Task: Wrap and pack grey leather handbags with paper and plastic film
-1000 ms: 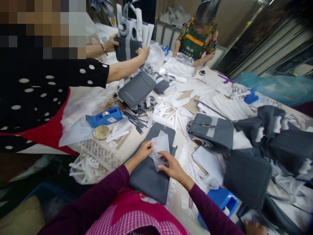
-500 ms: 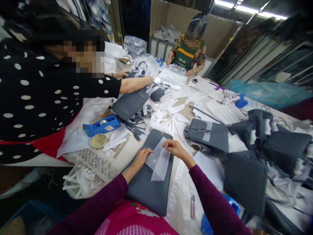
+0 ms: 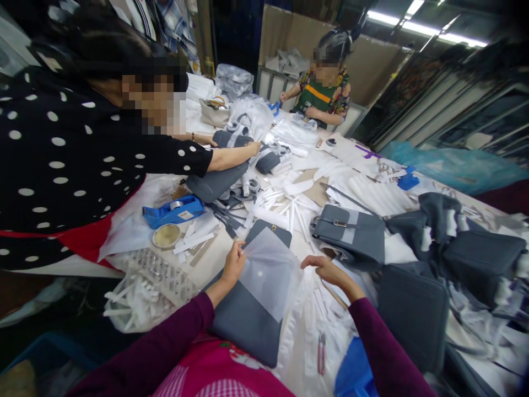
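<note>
**Thin sheet stretched over a flat grey bag, messy bench all round**

So closest to me is my bright pink checked apron, right up against the near end of a flat, dark grey, leather-look bag piece. Call that the flat piece.

Lying across its upper half is a translucent white, thin four-cornered sheet. My left hand pinches the sheet's left corner between thumb and fingers, over the left edge of the flat piece. My right hand is off the right side of the flat piece, fingers bent at the sheet's right corner; can't tell whether they've really got hold of it.

Right of the flat piece, near end: a pink-handled metal hand tool, then a blue plastic block partly behind my sleeve. Left of it: a clear bag of white strips.

Past the far end of the flat piece, off to the left, sits a blue plastic tape dispenser; to the right, a dark grey buckled bag. Further beyond, a co-worker in polka-dot sleeves reaches across to another grey bag. Farthest out, a co-worker in a green apron.
</note>
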Tool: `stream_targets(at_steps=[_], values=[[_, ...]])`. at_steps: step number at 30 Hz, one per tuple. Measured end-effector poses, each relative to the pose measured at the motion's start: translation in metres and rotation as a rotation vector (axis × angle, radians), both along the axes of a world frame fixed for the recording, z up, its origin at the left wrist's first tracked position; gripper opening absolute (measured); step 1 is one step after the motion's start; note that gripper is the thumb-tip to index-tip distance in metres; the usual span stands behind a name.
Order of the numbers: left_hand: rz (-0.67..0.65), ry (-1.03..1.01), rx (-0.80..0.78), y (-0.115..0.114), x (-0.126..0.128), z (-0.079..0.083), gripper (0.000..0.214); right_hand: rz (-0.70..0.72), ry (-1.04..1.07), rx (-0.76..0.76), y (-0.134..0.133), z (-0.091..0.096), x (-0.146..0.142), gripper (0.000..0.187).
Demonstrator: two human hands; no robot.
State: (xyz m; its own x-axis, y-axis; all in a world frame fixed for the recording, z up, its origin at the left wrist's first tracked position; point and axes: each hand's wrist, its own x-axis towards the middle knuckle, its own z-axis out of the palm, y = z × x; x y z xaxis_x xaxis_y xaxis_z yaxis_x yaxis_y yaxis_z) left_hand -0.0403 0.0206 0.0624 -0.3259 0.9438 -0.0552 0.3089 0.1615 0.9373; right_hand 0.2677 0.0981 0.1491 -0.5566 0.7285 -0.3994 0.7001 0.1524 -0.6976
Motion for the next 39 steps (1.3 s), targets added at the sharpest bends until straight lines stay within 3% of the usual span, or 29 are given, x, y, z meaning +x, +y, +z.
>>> stream_targets(at_steps=[3, 5, 6, 10, 14, 21, 24, 27, 30, 32, 33, 36, 39], values=[[-0.007, 0.013, -0.002, -0.002, 0.001, 0.000, 0.034, -0.025, -0.373, 0.432, -0.009, 0.010, -0.034, 0.047], [-0.005, 0.007, 0.002, -0.003, 0.002, 0.000, 0.035, -0.070, -0.405, 0.658, -0.025, 0.010, -0.073, 0.040], [-0.001, 0.001, 0.010, -0.004, 0.002, 0.000, 0.035, -0.058, -0.372, 0.699, -0.034, 0.007, -0.092, 0.036], [0.050, -0.044, 0.041, -0.005, -0.001, 0.002, 0.034, -0.011, -0.366, 0.666, -0.066, -0.022, -0.140, 0.041], [0.142, -0.093, 0.038, -0.004, -0.003, 0.003, 0.032, -0.001, -0.411, 0.615, -0.071, -0.046, -0.141, 0.050], [0.187, -0.011, -0.066, -0.002, -0.010, 0.002, 0.030, 0.037, -0.423, 0.552, -0.067, -0.063, -0.146, 0.051], [0.114, 0.193, -0.093, -0.001, -0.013, 0.023, 0.040, 0.034, -0.420, 0.533, -0.068, -0.069, -0.149, 0.050], [-0.038, 0.472, 0.007, 0.008, -0.006, 0.053, 0.051, 0.034, -0.406, 0.524, -0.068, -0.070, -0.149, 0.049], [-0.471, 0.562, 0.147, 0.033, 0.011, 0.066, 0.047, 0.042, -0.390, 0.519, -0.066, -0.067, -0.148, 0.044], [-0.778, 0.549, 0.127, 0.051, 0.020, 0.057, 0.040, 0.045, -0.379, 0.516, -0.066, -0.066, -0.147, 0.040], [-0.853, 0.567, 0.068, 0.059, 0.023, 0.049, 0.036, 0.044, -0.370, 0.514, -0.066, -0.066, -0.147, 0.040], [-0.787, 0.689, -0.137, 0.068, 0.023, 0.020, 0.025, 0.026, -0.326, 0.515, -0.066, -0.070, -0.145, 0.045], [-0.684, 0.750, -0.183, 0.062, 0.015, 0.005, 0.029, -0.052, -0.251, 0.514, -0.064, -0.078, -0.138, 0.046]])
